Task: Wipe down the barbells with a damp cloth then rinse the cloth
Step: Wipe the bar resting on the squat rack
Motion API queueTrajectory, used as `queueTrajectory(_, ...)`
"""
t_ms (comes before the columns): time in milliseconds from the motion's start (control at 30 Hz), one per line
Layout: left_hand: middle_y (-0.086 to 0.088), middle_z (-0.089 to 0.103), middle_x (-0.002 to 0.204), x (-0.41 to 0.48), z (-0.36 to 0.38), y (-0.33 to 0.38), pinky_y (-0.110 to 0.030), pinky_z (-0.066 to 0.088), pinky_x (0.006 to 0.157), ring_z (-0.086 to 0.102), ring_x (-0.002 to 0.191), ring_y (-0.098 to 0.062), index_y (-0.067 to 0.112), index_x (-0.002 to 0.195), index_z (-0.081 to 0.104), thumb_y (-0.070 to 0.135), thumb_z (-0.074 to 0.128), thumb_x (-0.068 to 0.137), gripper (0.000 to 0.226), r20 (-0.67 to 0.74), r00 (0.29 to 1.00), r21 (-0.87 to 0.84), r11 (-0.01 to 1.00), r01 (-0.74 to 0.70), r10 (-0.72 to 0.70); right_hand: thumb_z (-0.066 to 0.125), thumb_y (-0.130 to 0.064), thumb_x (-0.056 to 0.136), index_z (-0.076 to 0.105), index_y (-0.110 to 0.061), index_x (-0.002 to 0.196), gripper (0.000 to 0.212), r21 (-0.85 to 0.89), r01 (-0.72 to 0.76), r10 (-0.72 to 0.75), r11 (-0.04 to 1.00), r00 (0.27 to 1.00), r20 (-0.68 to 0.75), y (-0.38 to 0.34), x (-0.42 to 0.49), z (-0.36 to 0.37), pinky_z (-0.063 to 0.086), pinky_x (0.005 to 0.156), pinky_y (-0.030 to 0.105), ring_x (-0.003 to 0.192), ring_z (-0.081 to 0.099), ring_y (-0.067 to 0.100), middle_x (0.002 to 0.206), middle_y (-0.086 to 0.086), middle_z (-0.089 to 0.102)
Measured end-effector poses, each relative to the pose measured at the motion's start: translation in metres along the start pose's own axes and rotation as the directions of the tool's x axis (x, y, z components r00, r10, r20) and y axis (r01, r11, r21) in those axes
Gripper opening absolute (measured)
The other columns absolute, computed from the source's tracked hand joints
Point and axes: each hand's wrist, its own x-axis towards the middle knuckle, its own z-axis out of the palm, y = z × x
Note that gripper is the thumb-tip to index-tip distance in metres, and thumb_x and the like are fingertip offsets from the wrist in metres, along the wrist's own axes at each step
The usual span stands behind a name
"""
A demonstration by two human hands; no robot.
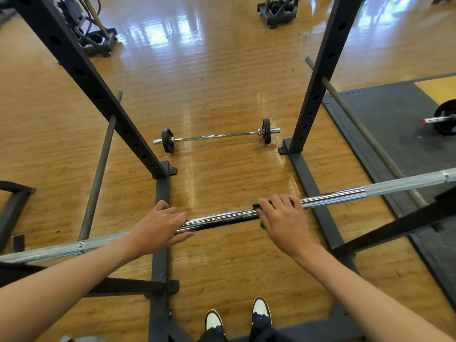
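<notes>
Our right hand (281, 218) is clamped round the green cloth (258, 207) on the racked barbell (222, 219), mid-shaft, near us; left hand (160, 225) lies on the bar, fingers straight, steadying. We should squeeze firm, run long strokes rightwards, rotate bar btw passes.

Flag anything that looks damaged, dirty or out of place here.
Whitish streaks or scuffs mark the dark middle of the racked barbell, between the left hand and the right hand holding the green cloth; whether residue or scratches, I cannot tell. A small plated barbell lies on the floor beyond the rack. Nothing else stands out.
</notes>
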Motion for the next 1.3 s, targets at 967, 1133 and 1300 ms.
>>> queueTrajectory(967,0.016,0.057,0.076,0.002,0.000,0.000,-0.032,0.038,0.086,0.047,0.068,-0.006,0.031,0.090,0.048,0.066,0.029,0.101,0.041,-0.011,1.000,0.060,0.998,-0.003,0.004,0.029,-0.036,0.094,0.058,-0.018,0.056,0.051,-0.051,-0.299,0.299,0.953,0.900,0.317,-0.024,0.053,-0.003,0.037,0.094,0.041,0.057,0.053,0.014,0.056,-0.005,0.058)
queueTrajectory(1133,0.015,0.059,0.077,0.001,0.000,0.000,-0.034,0.038,0.087,0.047,0.070,-0.008,0.030,0.092,0.051,0.066,0.029,0.102,0.044,-0.008,1.000,0.053,0.999,-0.008,0.008,0.032,-0.031,0.098,0.055,-0.023,0.060,0.045,0.045,-0.175,0.168,0.984,0.976,0.137,-0.066,0.043,0.010,0.038,0.102,0.045,0.051,0.051,0.012,0.052,-0.009,0.054)
queueTrajectory(1300,0.013,0.061,0.075,0.000,0.002,-0.002,-0.036,0.041,0.085,0.050,0.069,-0.012,0.027,0.090,0.052,0.066,0.028,0.102,0.047,-0.040,0.999,0.049,0.999,-0.021,0.023,0.034,-0.034,0.105,0.058,-0.026,0.077,0.037,-0.021,0.026,-0.026,0.999,1.000,0.012,-0.025,0.023,0.004,0.036,0.110,0.050,0.066,0.057,0.017,0.070,-0.009,0.060)
